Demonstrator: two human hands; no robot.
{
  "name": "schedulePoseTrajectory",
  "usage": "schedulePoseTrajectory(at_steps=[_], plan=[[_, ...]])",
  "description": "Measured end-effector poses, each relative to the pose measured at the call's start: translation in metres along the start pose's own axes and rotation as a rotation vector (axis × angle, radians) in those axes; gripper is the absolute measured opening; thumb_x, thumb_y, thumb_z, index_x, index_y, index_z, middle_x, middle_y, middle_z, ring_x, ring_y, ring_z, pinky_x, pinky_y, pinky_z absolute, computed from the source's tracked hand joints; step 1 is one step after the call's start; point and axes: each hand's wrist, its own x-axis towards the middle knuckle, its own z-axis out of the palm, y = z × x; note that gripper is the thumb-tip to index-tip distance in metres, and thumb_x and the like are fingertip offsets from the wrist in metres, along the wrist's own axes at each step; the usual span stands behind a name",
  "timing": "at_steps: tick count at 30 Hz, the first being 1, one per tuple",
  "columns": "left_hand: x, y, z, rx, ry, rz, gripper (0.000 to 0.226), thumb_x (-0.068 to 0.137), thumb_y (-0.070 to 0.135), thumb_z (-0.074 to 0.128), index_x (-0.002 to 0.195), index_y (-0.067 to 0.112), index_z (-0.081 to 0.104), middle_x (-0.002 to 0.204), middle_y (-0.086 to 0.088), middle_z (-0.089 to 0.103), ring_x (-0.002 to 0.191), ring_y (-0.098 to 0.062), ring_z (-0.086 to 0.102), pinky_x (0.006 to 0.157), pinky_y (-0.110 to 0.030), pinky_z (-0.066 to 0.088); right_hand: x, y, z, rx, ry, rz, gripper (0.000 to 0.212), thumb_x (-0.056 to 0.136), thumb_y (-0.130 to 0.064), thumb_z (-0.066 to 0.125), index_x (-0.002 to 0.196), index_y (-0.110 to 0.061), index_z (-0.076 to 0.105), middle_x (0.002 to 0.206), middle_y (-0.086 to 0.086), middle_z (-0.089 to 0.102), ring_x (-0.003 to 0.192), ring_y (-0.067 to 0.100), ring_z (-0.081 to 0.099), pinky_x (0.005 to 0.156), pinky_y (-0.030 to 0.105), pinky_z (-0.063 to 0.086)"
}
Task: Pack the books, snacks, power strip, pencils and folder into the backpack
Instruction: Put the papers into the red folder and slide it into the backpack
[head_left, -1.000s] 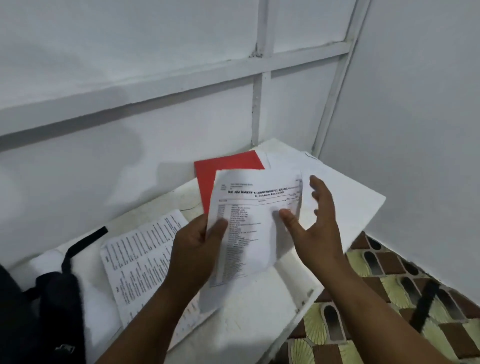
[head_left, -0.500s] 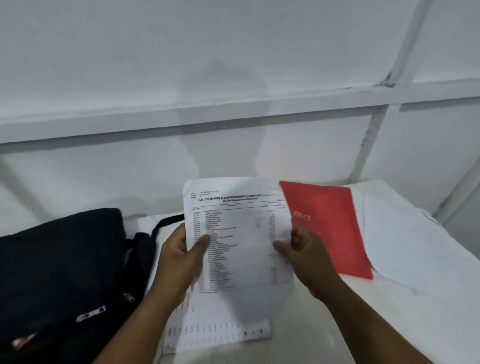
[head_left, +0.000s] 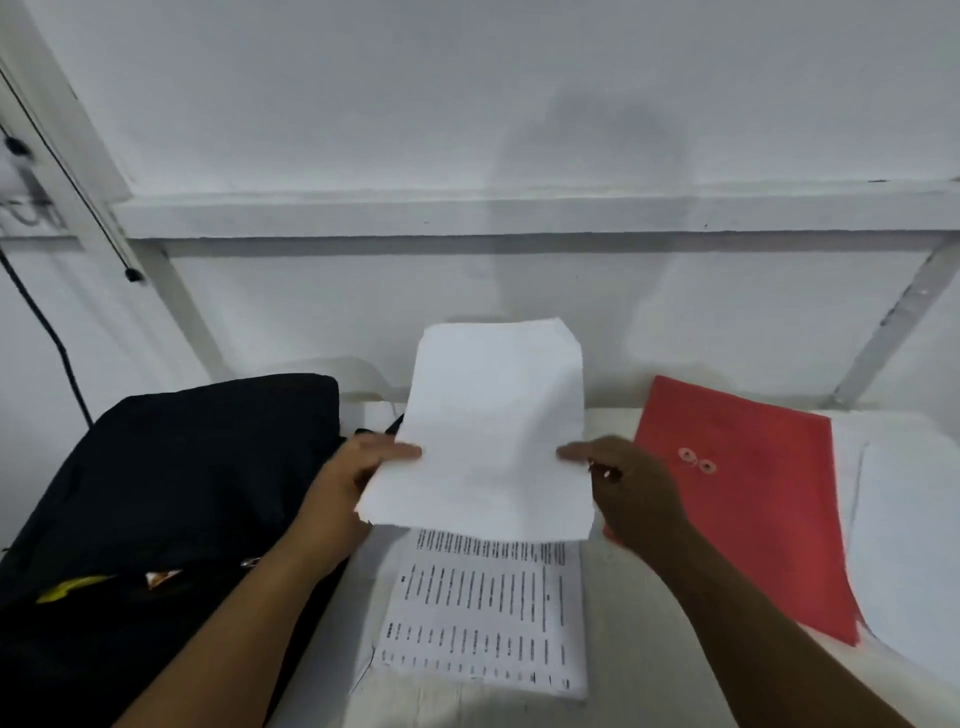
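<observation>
A blank-faced white sheet (head_left: 496, 431) is held up over the bench (head_left: 649, 649) at this moment, pinched at its two side edges: the left hand (head_left: 353, 483) has its thumb laid across the left margin with fingers hidden behind the paper, and the right hand (head_left: 628, 488) is nipped on the right margin, the thumb forward, the other fingers curled under. The grip on both sides is a light pinch, not a fist. Thin, floppy office paper is seen here, its lower left corner sagging a little and its top edge slightly bowed. Directly beneath, a printed sheet (head_left: 483, 618) lies flat, covered in rows of blurred small type. To the right, the red folder (head_left: 743, 499) rests flat, a stiff matte card envelope with a pair of round string-tie buttons on its face; more white papers (head_left: 909, 545) are spread beyond it. To the left, the black backpack (head_left: 171, 499) is slumped on the bench, soft woven fabric, its mouth apparently open near the camera with something yellow showing inside. The step in hand is judged to be the gathering of loose papers for the folder. Next, the sheet would probably need to be squared with the printed one and slid into the folder before the folder is carried left to the backpack.
</observation>
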Motion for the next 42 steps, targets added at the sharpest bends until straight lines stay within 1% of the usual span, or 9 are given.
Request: schedulePoseTrajectory(at_steps=[4,7,10,13,18,25,31,38,42], plan=[[-0.019,-0.044,0.019,-0.073,-0.159,-0.303,0.034,0.080,-0.019,0.068,0.104,0.004,0.075,0.116,-0.001,0.072,0.110,-0.014,0.068,0.092,-0.031,0.057,-0.033,0.051,0.021,-0.164,-0.282,0.112,0.036,0.098,-0.001,0.050,0.120,-0.022,0.070,0.125,-0.003,0.067,0.103,-0.001,0.060,0.092,0.004,0.040],[-0.021,-0.055,0.033,-0.067,-0.148,-0.527,0.039,0.090,-0.018,0.049,0.091,0.008,0.077,0.096,0.009,0.074,0.085,-0.005,0.070,0.080,-0.029,0.057,-0.048,0.063,0.032,-0.197,-0.271,0.160,0.034,0.099,0.000,0.049,0.121,-0.015,0.070,0.124,0.000,0.067,0.105,0.005,0.057,0.099,0.022,0.043],[-0.019,-0.057,0.036,0.189,-0.125,-0.327,0.027,0.088,0.025,0.061,0.074,0.003,0.071,0.080,0.009,0.062,0.071,-0.004,0.058,0.070,-0.032,0.051,-0.050,0.060,0.041,-0.228,-0.204,0.189,0.028,0.098,-0.010,0.053,0.121,-0.015,0.069,0.125,0.001,0.067,0.111,0.014,0.059,0.104,0.030,0.042],[-0.029,-0.078,0.046,0.419,-0.089,-0.161,0.005,0.084,0.034,0.075,0.082,0.031,0.072,0.098,0.013,0.056,0.097,-0.004,0.053,0.087,-0.023,0.042,-0.062,0.057,0.053,-0.399,-0.180,0.142,0.042,0.089,-0.042,0.058,0.122,-0.019,0.069,0.131,0.000,0.062,0.123,0.020,0.055,0.108,0.038,0.039],[-0.051,-0.089,0.061,0.475,0.071,-0.086,0.035,0.080,0.055,0.052,0.103,0.037,0.070,0.128,0.013,0.046,0.117,-0.010,0.038,0.099,-0.033,0.034,-0.099,0.058,0.075,-0.455,-0.044,0.142,0.056,0.084,-0.056,0.048,0.125,-0.021,0.066,0.139,0.001,0.058,0.133,0.025,0.050,0.110,0.037,0.030],[-0.050,-0.097,0.059,0.334,0.077,-0.048,0.017,0.070,0.040,0.063,0.082,0.029,0.066,0.135,0.010,0.049,0.122,-0.009,0.039,0.102,-0.034,0.033,-0.105,0.063,0.072,-0.383,0.002,0.026,0.042,0.075,-0.052,0.071,0.104,-0.022,0.075,0.124,0.002,0.067,0.118,0.021,0.061,0.102,0.042,0.047],[-0.049,-0.095,0.059,0.335,0.095,-0.046,0.008,0.070,0.025,0.064,0.078,0.025,0.064,0.132,0.008,0.050,0.120,-0.014,0.043,0.101,-0.030,0.030,-0.106,0.056,0.070,-0.351,0.029,0.059,0.042,0.075,-0.055,0.072,0.106,-0.027,0.073,0.127,-0.002,0.063,0.119,0.013,0.056,0.104,0.027,0.038],[-0.046,-0.092,0.057,0.395,0.068,-0.079,0.026,0.063,0.021,0.063,0.088,0.026,0.060,0.127,0.004,0.059,0.116,-0.018,0.047,0.099,-0.031,0.034,-0.106,0.052,0.070,-0.345,0.077,0.056,0.042,0.079,-0.053,0.068,0.106,-0.021,0.073,0.119,-0.006,0.063,0.112,0.001,0.049,0.099,0.020,0.037],[-0.046,-0.092,0.055,0.418,0.057,-0.032,0.031,0.058,0.020,0.064,0.089,0.021,0.064,0.120,0.012,0.055,0.110,-0.016,0.048,0.095,-0.020,0.031,-0.106,0.052,0.071,-0.353,0.105,0.081,0.039,0.079,-0.049,0.065,0.100,-0.018,0.075,0.112,-0.003,0.066,0.107,0.005,0.053,0.095,0.016,0.036]])
